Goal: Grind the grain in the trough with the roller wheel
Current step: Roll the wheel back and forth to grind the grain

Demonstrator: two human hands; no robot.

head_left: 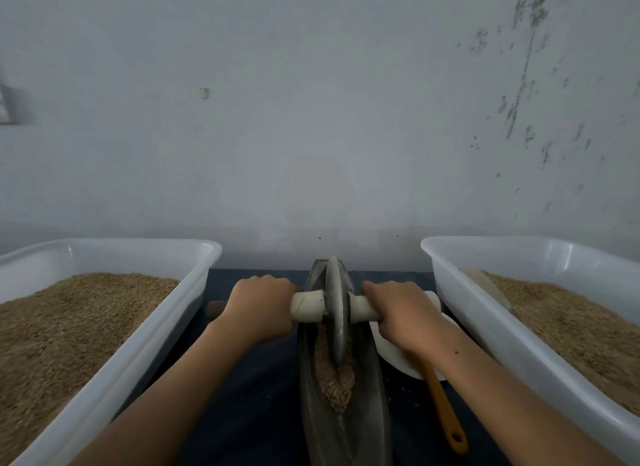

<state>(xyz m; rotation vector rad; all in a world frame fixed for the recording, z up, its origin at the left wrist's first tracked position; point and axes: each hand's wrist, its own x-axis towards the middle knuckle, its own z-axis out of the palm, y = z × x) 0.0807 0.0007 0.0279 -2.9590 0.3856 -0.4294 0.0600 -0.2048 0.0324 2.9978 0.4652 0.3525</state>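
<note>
Grinding under way: both hands, left (260,306) and right (401,313), grip the roller wheel (335,313) handle; grain (334,379) in the trough (308,396) looks mostly whole.

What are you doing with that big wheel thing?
A person is grinding grain. The left hand and right hand each grip one end of the handle that runs through a metal wheel. The wheel stands upright in a long narrow trough, with grain piled in the trough just in front of it. A big white tub full of grain sits on each side, and a spoon with an orange handle lies by the right arm.
</note>
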